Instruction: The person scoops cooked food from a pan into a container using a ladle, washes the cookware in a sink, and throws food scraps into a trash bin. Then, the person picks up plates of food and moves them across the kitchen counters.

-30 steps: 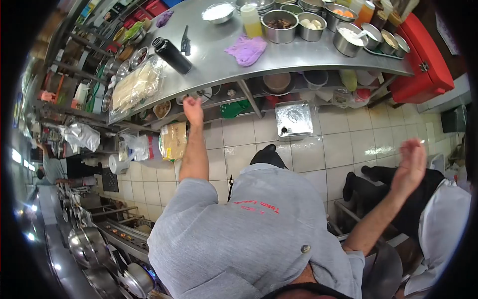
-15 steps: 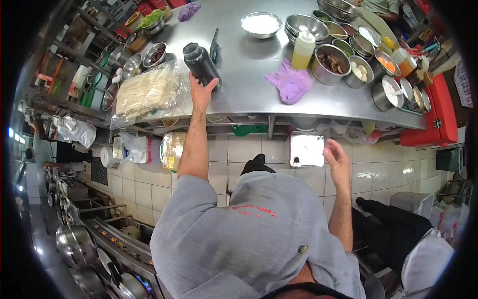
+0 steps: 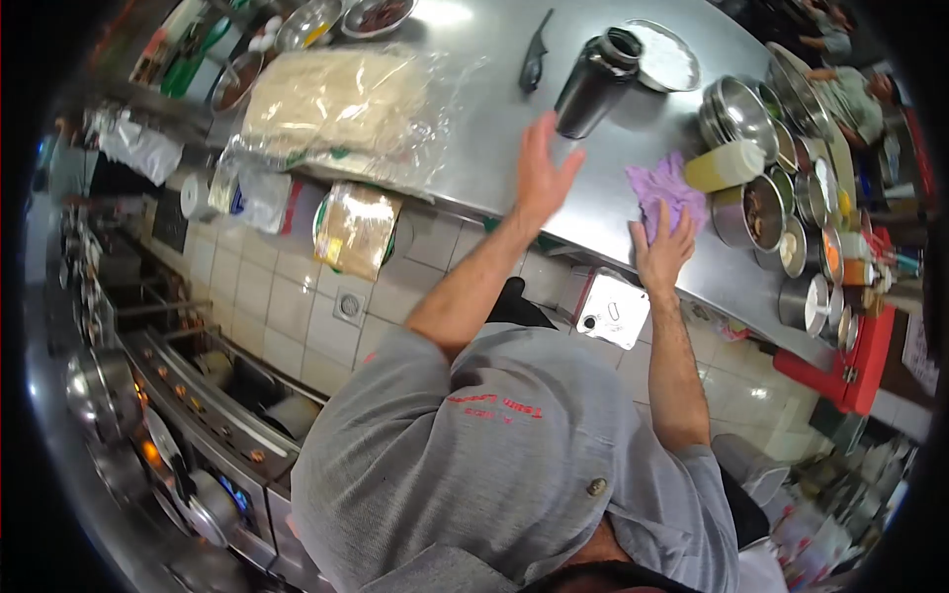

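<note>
My left hand [image 3: 542, 178], somewhat blurred, is open with thumb and fingers apart. It is just short of a black wide-mouthed bottle [image 3: 593, 89], and a gap shows between them. The bottle stands on the steel table beside a bowl of white contents [image 3: 667, 59]. My right hand [image 3: 664, 252] reaches over the table's front edge, fingers spread on a crumpled purple cloth [image 3: 672, 183]. A squeeze bottle of yellow liquid [image 3: 727, 166] is just past the cloth. Behind the black bottle lies a dark-handled tool [image 3: 535, 61].
A clear plastic bag of pale noodles [image 3: 331, 104] covers the table's left part. Metal pots [image 3: 756, 212] of ingredients crowd the right end, near a red box [image 3: 858, 366]. A white square tin [image 3: 613, 308] is below the edge. Stove burners [image 3: 188, 405] are behind at left.
The black bottle has gone right along the table to the white bowl, and my left hand has let go of it. My right hand has risen onto the purple cloth. The view has turned.
</note>
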`<state>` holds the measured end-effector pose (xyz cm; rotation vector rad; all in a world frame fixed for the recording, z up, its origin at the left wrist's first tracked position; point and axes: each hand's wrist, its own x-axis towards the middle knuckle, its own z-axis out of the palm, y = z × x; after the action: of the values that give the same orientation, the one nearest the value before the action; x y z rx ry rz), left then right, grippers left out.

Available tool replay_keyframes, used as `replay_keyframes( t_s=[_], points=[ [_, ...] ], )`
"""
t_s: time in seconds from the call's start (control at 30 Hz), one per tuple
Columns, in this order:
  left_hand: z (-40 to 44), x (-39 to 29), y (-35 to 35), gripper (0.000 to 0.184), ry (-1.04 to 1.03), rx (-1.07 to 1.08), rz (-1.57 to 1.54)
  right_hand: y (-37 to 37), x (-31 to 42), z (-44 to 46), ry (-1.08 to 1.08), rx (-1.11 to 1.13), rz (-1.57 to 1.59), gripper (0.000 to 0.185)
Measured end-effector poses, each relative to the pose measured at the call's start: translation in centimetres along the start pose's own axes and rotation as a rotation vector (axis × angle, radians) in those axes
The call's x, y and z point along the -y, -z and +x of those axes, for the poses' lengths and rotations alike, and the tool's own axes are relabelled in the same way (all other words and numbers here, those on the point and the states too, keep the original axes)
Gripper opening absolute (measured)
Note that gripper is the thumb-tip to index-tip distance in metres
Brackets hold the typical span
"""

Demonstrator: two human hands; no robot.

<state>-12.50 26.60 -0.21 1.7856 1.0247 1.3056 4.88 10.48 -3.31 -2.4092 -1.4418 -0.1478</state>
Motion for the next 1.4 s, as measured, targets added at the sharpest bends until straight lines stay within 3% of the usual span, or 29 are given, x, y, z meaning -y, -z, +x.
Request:
replay_keyframes(
  t_s=[0.1,0.17,0.23,0.3,0.4,0.47,0.53,0.6,0.63,0.7,0.73,0.8,0.83,0.93,1.0,1.07,1.2,1.27,1.3,1.33,1.37,1.4],
  points=[
    [-9.0,1.1,3.2,0.027,0.381,0.149,-0.375,0.0,0.0,0.0,0.029,-0.023,-0.010,0.064],
    [-14.7,4.1,5.4,0.020,0.514,0.223,-0.300,0.3,0.3,-0.2,0.048,-0.067,-0.009,0.060],
    [-19.8,8.2,7.9,0.018,0.809,0.274,-0.256,-0.2,-0.5,-0.2,0.099,-0.113,0.062,0.058],
    [-23.7,11.7,10.3,0.018,0.994,0.184,-0.247,0.0,0.1,-1.0,0.142,-0.263,0.173,0.050],
    [-26.1,14.8,13.3,0.017,1.042,0.133,-0.249,0.9,4.4,-5.3,0.252,-0.363,0.307,0.046],
    [-25.7,16.5,14.5,0.018,1.084,0.118,-0.225,-0.6,7.5,-8.6,0.303,0.044,0.620,0.042],
    [-25.1,19.0,14.5,0.020,1.078,0.049,-0.257,-2.8,11.6,-10.7,0.195,0.453,0.882,0.039],
    [-23.0,20.4,14.2,0.034,1.085,-0.089,-0.279,-7.7,13.0,-11.1,-0.163,0.755,1.034,0.045],
    [-21.7,20.5,14.2,0.034,1.086,-0.111,-0.293,-9.6,13.6,-10.4,-0.144,0.766,1.021,0.045],
    [-19.1,21.4,13.9,0.037,1.075,-0.099,-0.258,-13.7,14.5,-8.6,-0.354,0.825,0.858,0.053],
    [-18.7,23.4,13.0,0.037,1.076,-0.110,-0.268,-17.6,13.5,-7.8,-0.344,0.829,0.848,0.053],
    [-18.1,28.6,11.0,0.042,0.937,-0.044,-0.066,-25.8,10.7,-5.6,-0.142,0.631,0.683,0.056],
    [-17.3,29.6,10.5,0.042,0.943,-0.043,-0.072,-26.8,11.6,-4.8,-0.143,0.634,0.675,0.056],
    [-15.1,33.0,8.3,0.042,0.913,-0.058,-0.010,-28.3,13.5,-2.2,-0.288,0.526,0.482,0.047],
    [-13.9,35.1,6.8,0.044,0.914,-0.010,-0.030,-28.5,14.5,-0.6,-0.632,0.795,0.701,0.034],
    [-12.7,34.8,6.0,0.046,0.909,-0.036,-0.010,-27.2,16.8,-0.2,-0.704,0.775,0.832,0.027],
    [-10.6,35.1,5.3,0.043,0.893,0.071,-0.191,-26.3,19.0,1.3,-0.619,0.906,0.726,0.029],
    [-9.8,35.3,4.8,0.039,0.841,0.108,-0.016,-27.7,18.1,1.8,-0.399,1.036,0.655,0.027],
    [-9.8,35.7,4.8,0.039,0.841,0.109,-0.015,-26.9,19.3,1.8,-0.342,0.996,0.465,0.026],
    [-10.0,36.0,4.9,0.037,0.685,0.213,0.139,-29.0,17.5,1.2,-0.343,0.997,0.463,0.026],
    [-10.2,36.1,5.0,0.035,0.525,0.314,0.290,-32.9,14.1,0.1,-0.006,0.556,0.224,0.026],
    [-10.4,35.7,5.3,0.035,0.528,0.316,0.288,-34.9,12.0,-0.8,0.314,0.105,-0.017,0.026]
  ],
)
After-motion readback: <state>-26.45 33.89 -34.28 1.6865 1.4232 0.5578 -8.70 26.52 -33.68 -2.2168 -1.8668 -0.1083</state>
